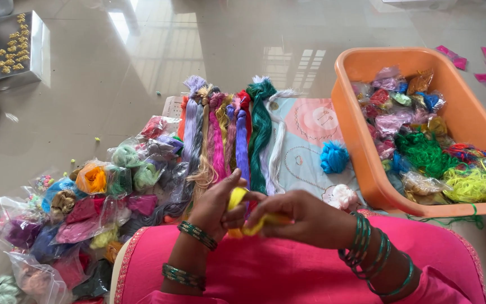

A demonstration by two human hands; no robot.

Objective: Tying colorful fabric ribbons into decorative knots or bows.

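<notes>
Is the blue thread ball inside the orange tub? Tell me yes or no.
No, the blue thread ball lies on the printed cloth just outside the orange tub.

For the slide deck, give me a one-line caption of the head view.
Both hands, left hand and right hand, hold yellow thread beside the orange tub.

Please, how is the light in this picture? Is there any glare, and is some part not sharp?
Head view: soft daylight, with bright window glare on the glossy grey tiled floor; the clear plastic bags of thread shine a little; the left hand and right hand, both holding the yellow thread bundle, look slightly soft; the orange plastic tub is sharp; shadows are weak.
</notes>
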